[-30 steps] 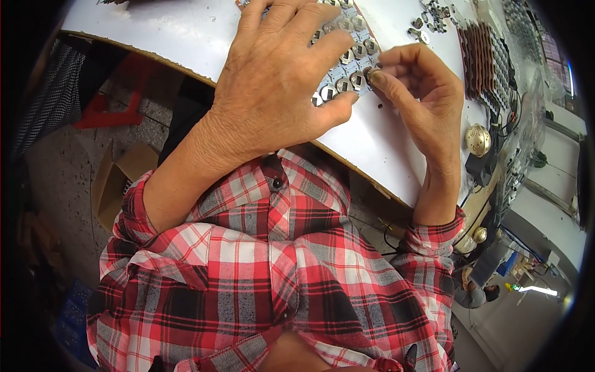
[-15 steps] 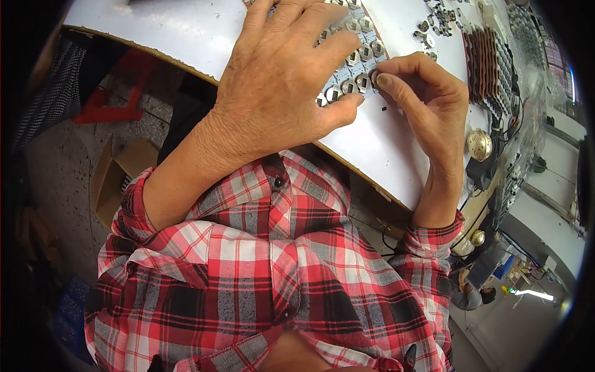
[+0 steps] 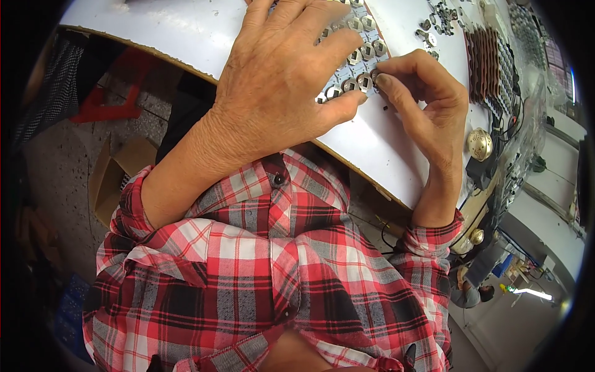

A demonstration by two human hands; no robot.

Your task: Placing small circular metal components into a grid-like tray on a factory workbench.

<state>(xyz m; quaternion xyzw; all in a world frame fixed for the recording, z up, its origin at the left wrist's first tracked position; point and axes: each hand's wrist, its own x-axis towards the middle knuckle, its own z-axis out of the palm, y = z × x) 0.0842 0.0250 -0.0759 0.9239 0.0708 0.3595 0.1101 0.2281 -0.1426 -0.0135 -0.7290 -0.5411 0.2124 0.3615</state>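
A light-blue panel (image 3: 372, 64) with rows of round silver metal parts (image 3: 364, 82) lies on the white table. My left hand (image 3: 279, 74) rests across it with fingers spread, covering much of its left side. The thumb points toward the front row of parts. At the panel's right edge my right hand (image 3: 431, 99) is closed in a pinch, thumb against forefinger. Between these fingertips is a small round metal part (image 3: 375, 75), mostly hidden, next to the end of the front row. Whether it touches the panel I cannot tell.
Loose metal parts (image 3: 443, 22) are scattered beyond my right hand. A stack of brown-edged panels (image 3: 483, 65) stands at the right, near a round gold-coloured object (image 3: 480, 144) and cables. The table edge (image 3: 353, 167) runs in front of me. A cardboard box (image 3: 133, 160) and a red stool (image 3: 108, 110) are below left.
Both hands stay at nearly the same place on the panel, the right still pinching. The whole view has shifted very slightly.
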